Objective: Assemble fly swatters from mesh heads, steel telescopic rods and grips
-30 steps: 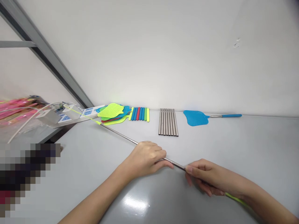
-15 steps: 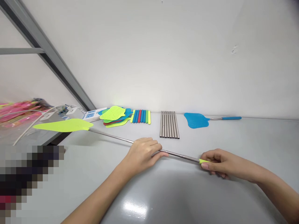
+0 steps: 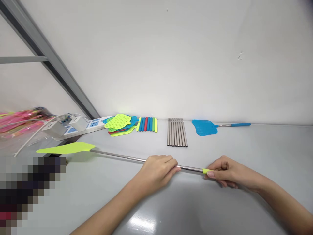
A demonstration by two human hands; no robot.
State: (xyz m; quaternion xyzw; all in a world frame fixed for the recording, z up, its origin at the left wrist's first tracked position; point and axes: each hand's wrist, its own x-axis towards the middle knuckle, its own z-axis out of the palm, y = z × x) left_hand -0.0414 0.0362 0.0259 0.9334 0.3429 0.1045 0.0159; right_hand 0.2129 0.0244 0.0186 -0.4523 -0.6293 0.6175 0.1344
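A yellow-green fly swatter [image 3: 70, 148] with an extended metal rod lies across my view, its flat head at the left. My left hand [image 3: 160, 170] is closed around the middle of the rod. At the right end, my right hand [image 3: 226, 172] pinches the yellow-green handle grip [image 3: 206, 171]; most of that grip is hidden by the fingers. Behind my hands, a row of metal tubes [image 3: 177, 133] lies on the grey table [image 3: 102, 192]. A blue fly swatter [image 3: 204, 127] with a short rod and blue handle rests to the right of them.
Against the wall lie a pile of coloured swatter heads [image 3: 119, 122] and a row of coloured handle grips [image 3: 147, 124]. Left of these, a power strip [image 3: 95, 124] holds white chargers [image 3: 78, 123] and cables. A plastic bag with pink items [image 3: 22, 122] is at far left.
The swatter's head has come down, so the rod lies closer to level. My left hand has moved right and lower along with it, and my right hand slightly left.
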